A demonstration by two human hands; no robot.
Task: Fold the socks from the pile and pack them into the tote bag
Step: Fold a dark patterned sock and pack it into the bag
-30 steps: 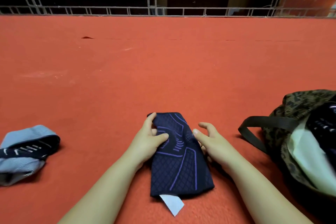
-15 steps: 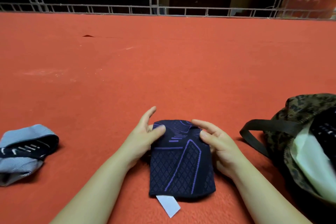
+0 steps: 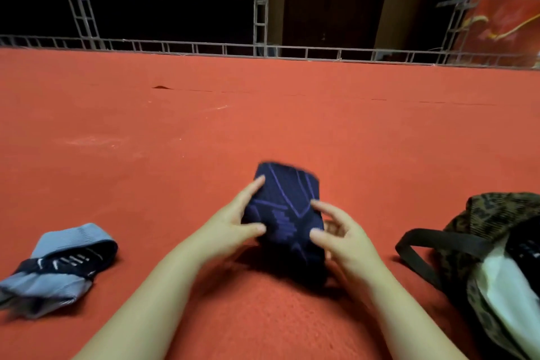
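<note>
A folded navy sock with purple lines (image 3: pixel 285 213) is lifted off the red carpet (image 3: pixel 263 131), tilted up, and blurred by motion. My left hand (image 3: pixel 233 225) pinches its left edge, thumb in front and fingers along the side. My right hand (image 3: pixel 336 231) grips its right edge with curled fingers. A camouflage tote bag (image 3: pixel 493 222) with a pale lining and a dark strap (image 3: pixel 420 242) lies open at the right, with a dark sock inside. A light-blue and navy sock pile (image 3: pixel 58 266) lies at the left.
The red carpet stretches far ahead to a metal truss rail (image 3: pixel 263 50) at its back edge. Behind it stand dark racks and a brown door (image 3: pixel 333 6).
The navy sock lay flat on the carpet with a white tag showing at its near end; now both hands have raised it, folded shorter, and the tag is out of sight.
</note>
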